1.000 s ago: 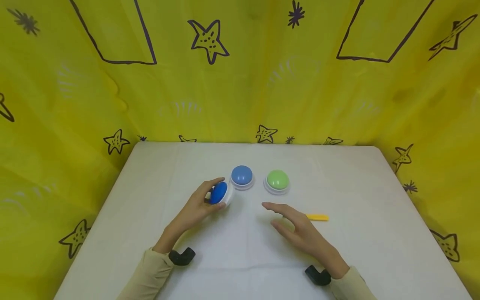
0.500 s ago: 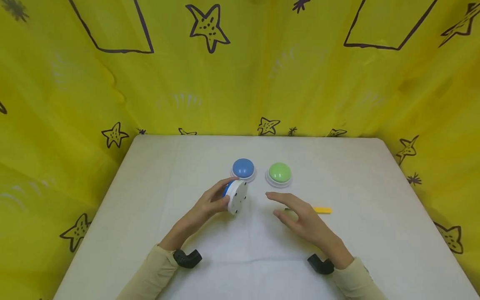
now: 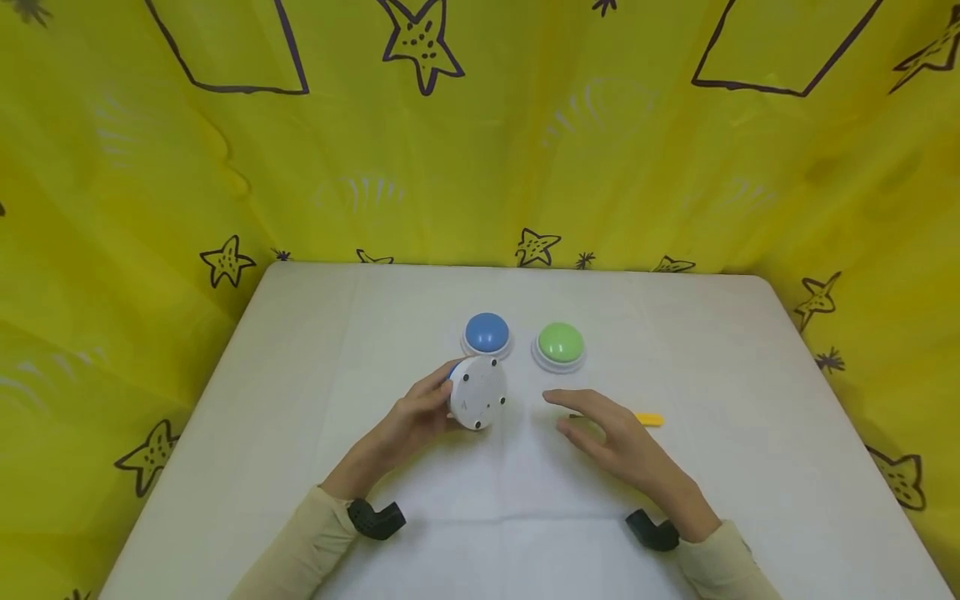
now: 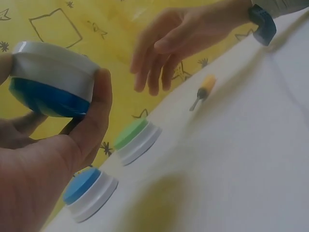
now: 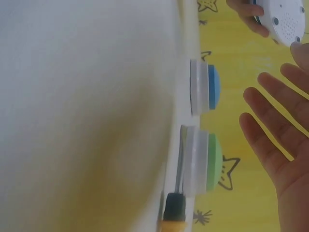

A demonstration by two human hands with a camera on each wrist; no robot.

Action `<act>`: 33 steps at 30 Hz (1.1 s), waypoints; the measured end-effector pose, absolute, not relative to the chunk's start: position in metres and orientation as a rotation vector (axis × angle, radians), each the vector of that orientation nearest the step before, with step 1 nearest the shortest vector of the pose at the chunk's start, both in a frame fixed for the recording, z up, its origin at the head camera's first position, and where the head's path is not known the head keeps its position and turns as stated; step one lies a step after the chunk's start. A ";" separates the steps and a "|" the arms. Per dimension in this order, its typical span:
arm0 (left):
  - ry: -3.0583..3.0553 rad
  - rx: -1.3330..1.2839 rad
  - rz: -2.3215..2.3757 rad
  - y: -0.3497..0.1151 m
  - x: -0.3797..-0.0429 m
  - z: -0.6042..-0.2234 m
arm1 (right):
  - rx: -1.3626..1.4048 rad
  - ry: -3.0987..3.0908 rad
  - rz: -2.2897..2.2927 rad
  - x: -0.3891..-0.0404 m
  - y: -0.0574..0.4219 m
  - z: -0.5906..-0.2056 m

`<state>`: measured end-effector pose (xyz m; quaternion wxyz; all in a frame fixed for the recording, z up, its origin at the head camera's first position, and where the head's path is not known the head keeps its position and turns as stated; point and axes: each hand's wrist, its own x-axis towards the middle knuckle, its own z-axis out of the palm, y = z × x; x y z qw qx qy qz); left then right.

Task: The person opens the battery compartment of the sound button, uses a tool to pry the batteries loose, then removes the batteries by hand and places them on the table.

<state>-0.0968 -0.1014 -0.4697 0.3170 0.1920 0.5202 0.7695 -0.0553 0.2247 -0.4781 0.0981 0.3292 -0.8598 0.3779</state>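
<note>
Left grip point(image 3: 416, 414) pinches a blue-and-white button point(image 3: 480, 392), its faint underside mark point(image 3: 464, 406) unreadable; right grip point(image 3: 617, 435) is loosely spread near the screwdriver point(image 3: 650, 420).

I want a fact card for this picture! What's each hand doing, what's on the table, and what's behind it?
Left hand: holds a dark blue button, white underside facing the head camera
Right hand: raised above the table, holding nothing
Buttons on table: light blue button and green button, side by side, domes up
Tool on table: screwdriver with a yellow and black handle
Backdrop: yellow, with drawn stars
</note>
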 end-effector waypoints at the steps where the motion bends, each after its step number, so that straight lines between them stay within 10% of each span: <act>1: 1.346 0.505 2.031 -0.101 -0.096 -0.469 | 0.994 -2.531 1.110 -0.055 0.223 -0.478; 33: 1.492 0.431 1.986 -0.070 -0.096 -0.460 | 0.856 -2.355 1.167 -0.051 0.159 -0.447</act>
